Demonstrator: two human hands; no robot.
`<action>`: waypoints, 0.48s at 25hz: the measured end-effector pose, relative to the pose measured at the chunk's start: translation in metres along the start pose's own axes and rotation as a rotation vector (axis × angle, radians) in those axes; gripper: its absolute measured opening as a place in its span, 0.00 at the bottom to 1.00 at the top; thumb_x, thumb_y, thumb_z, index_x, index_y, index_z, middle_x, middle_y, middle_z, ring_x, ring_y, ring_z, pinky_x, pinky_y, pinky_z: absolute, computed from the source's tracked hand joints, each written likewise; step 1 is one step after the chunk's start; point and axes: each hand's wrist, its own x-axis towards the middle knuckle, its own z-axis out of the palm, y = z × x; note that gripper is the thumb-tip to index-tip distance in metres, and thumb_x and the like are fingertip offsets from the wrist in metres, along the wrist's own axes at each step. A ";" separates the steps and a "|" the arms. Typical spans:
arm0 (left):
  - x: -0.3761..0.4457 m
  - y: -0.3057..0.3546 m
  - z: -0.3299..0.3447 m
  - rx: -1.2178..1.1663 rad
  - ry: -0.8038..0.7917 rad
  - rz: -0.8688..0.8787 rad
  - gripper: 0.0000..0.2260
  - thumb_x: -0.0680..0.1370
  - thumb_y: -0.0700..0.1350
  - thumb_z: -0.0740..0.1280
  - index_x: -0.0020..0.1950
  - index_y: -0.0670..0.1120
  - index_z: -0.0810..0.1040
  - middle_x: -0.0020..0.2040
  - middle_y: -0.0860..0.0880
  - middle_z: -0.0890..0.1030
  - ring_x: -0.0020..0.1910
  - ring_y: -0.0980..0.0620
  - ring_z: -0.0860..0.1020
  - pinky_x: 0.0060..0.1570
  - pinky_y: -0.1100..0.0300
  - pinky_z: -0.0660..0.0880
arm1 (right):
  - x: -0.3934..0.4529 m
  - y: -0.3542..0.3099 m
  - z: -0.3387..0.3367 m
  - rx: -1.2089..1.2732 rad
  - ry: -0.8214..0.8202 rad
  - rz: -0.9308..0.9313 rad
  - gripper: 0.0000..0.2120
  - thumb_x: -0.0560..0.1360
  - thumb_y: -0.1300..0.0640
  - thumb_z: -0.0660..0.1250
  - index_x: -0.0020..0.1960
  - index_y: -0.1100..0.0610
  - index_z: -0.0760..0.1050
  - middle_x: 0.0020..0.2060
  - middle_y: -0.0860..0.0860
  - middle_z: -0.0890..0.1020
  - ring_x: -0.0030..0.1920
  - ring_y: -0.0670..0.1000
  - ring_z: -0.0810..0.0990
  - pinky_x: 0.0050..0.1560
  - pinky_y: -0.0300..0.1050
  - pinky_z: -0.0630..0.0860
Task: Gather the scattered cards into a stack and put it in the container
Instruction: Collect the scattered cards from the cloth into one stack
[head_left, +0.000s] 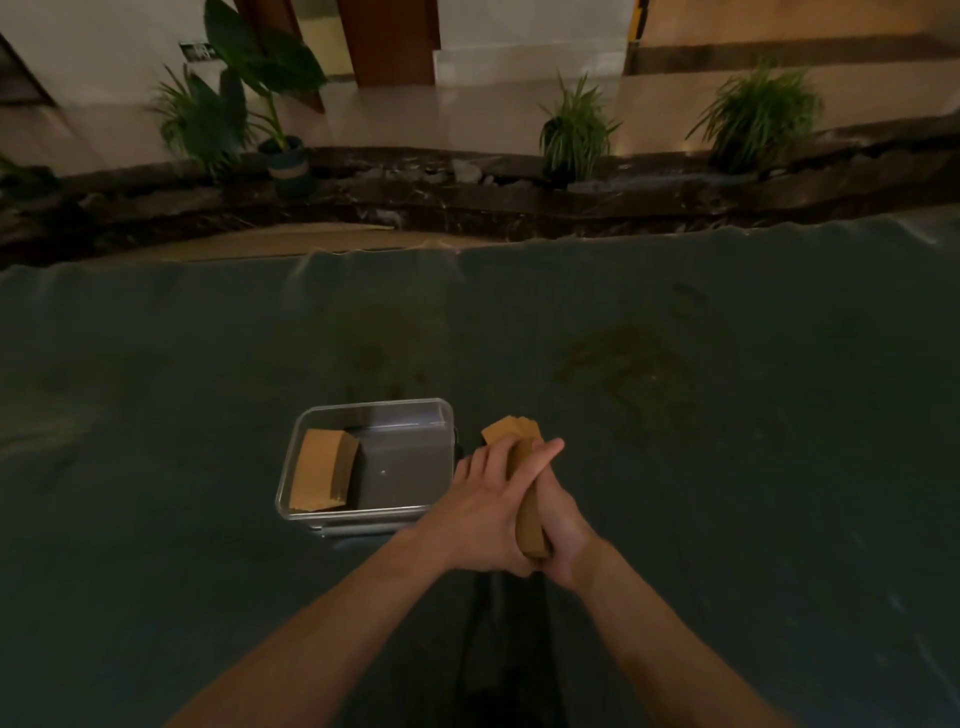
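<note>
- Tan cardboard-coloured cards (530, 499) sit on edge as a stack, pressed between both palms just right of the clear container (363, 410).
- Left hand (483, 512) lies flat on the stack's left face, fingers (480, 462) together and pointing away, closed against the cards.
- Right hand (558, 525) clamps the other face, its fingers (545, 454) crossing over the top edge and touching the left fingertips.
- A few cards (511, 428) fan out beyond the fingertips, not yet flush.
- To do this step well, I judge: tap the far ends square before lifting, and keep palm pressure even so none slide out.
- Inside the container, left of the left fingers, an earlier pile (322, 470) leans against the left wall; the free floor nearest the fingers looks the better landing spot.
- Both forearms converge from below over the dark green cloth (727, 415), wrists low.
</note>
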 end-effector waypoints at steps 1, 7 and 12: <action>0.000 -0.002 -0.002 -0.047 -0.037 -0.002 0.60 0.64 0.59 0.78 0.72 0.70 0.29 0.78 0.52 0.44 0.76 0.44 0.51 0.75 0.44 0.54 | 0.000 0.001 0.002 -0.003 0.008 -0.014 0.35 0.69 0.23 0.57 0.64 0.44 0.77 0.57 0.56 0.84 0.58 0.58 0.81 0.54 0.59 0.81; 0.013 -0.020 -0.020 -1.083 -0.083 -0.345 0.28 0.77 0.64 0.62 0.75 0.64 0.58 0.77 0.51 0.61 0.73 0.47 0.65 0.69 0.47 0.70 | -0.006 0.002 0.000 -0.467 0.021 -0.095 0.39 0.73 0.24 0.44 0.53 0.52 0.80 0.40 0.54 0.80 0.37 0.49 0.81 0.35 0.46 0.81; 0.027 -0.020 -0.011 -1.022 -0.010 -0.445 0.11 0.80 0.56 0.62 0.57 0.53 0.78 0.52 0.51 0.78 0.57 0.49 0.76 0.58 0.53 0.74 | 0.002 0.004 -0.004 -0.567 -0.066 -0.095 0.33 0.75 0.27 0.53 0.53 0.56 0.76 0.39 0.53 0.78 0.35 0.48 0.77 0.29 0.41 0.74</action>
